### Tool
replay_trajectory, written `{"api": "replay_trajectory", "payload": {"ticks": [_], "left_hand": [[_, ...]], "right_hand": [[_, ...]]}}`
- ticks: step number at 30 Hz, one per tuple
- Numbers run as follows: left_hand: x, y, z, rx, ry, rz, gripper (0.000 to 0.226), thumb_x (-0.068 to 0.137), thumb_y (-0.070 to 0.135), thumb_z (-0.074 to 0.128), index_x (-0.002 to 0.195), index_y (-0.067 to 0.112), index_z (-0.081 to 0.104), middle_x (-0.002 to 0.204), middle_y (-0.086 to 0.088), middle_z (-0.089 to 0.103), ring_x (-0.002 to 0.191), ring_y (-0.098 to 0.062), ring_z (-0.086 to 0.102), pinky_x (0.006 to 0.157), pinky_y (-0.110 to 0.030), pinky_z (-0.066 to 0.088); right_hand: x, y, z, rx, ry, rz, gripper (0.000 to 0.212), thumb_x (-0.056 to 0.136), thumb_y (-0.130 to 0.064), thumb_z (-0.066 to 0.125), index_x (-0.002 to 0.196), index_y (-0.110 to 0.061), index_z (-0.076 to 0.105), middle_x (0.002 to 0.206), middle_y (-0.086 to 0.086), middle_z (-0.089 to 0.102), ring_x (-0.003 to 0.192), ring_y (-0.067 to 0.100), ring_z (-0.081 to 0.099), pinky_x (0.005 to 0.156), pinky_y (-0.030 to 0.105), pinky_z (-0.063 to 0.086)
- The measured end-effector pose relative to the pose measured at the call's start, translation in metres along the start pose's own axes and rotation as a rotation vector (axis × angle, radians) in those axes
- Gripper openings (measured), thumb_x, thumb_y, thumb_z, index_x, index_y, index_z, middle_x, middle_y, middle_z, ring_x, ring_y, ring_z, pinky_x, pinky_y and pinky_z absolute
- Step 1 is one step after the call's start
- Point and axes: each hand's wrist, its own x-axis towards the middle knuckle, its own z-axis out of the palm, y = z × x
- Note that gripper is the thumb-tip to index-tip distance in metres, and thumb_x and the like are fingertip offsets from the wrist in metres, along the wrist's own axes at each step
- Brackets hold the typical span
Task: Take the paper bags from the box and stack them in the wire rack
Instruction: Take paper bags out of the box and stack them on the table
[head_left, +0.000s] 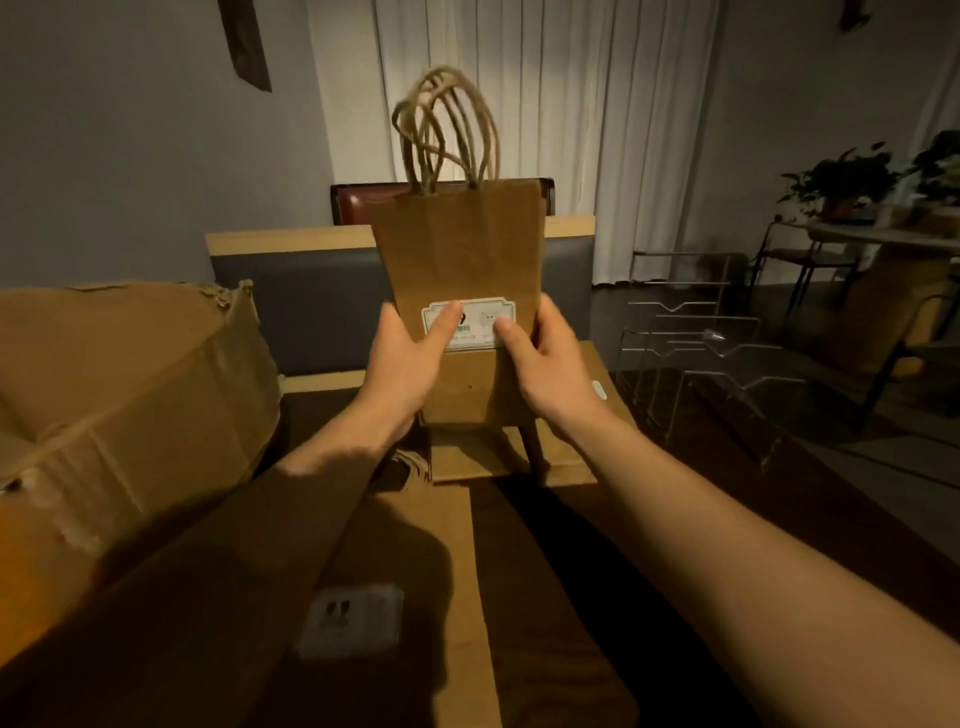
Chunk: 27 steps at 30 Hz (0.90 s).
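Gripping upright paper bags (457, 249), seemingly several, left hand (405, 364), right hand (545, 364).

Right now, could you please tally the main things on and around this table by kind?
Held bundle of paper bags, both hands gripping it: 1
Flat paper bags lying on the table: 2, one near and one under the hands
Cardboard box: 1
Wire rack: 1
Potted plants: at least 1
Total: 6
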Motion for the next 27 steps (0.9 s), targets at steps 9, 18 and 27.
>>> {"api": "replay_trajectory", "payload": {"ticks": [9, 18, 27], "left_hand": [[0.085, -0.121, 0.009, -0.026, -0.033, -0.324, 0.033, 0.093, 0.004, 0.065, 0.125, 0.010, 0.058, 0.117, -0.008, 0.071, 0.102, -0.020, 0.069, 0.089, -0.043, 0.058], [0.113, -0.141, 0.019, -0.061, -0.150, -0.791, 0.016, 0.097, 0.010, 0.058, 0.109, 0.001, 0.063, 0.094, -0.020, 0.070, 0.079, -0.033, 0.069, 0.079, -0.050, 0.059], [0.107, -0.119, 0.007, -0.144, -0.188, -0.756, 0.032, 0.099, -0.003, 0.049, 0.131, -0.001, 0.054, 0.100, -0.020, 0.066, 0.082, -0.032, 0.064, 0.081, -0.050, 0.048]], "right_hand": [[0.092, 0.114, 0.059, -0.372, 0.005, 0.211, 0.051, 0.086, -0.015, 0.065, 0.133, -0.018, 0.044, 0.130, 0.009, 0.060, 0.119, 0.027, 0.057, 0.102, 0.042, 0.050], [0.086, 0.147, 0.076, -0.772, -0.334, 0.591, 0.041, 0.091, -0.034, 0.064, 0.123, -0.009, 0.063, 0.124, 0.012, 0.062, 0.115, 0.033, 0.058, 0.101, 0.043, 0.049], [0.084, 0.137, 0.072, -0.504, -0.169, 0.488, 0.053, 0.089, -0.029, 0.061, 0.137, -0.009, 0.049, 0.134, 0.015, 0.055, 0.120, 0.033, 0.057, 0.095, 0.035, 0.047]]}}
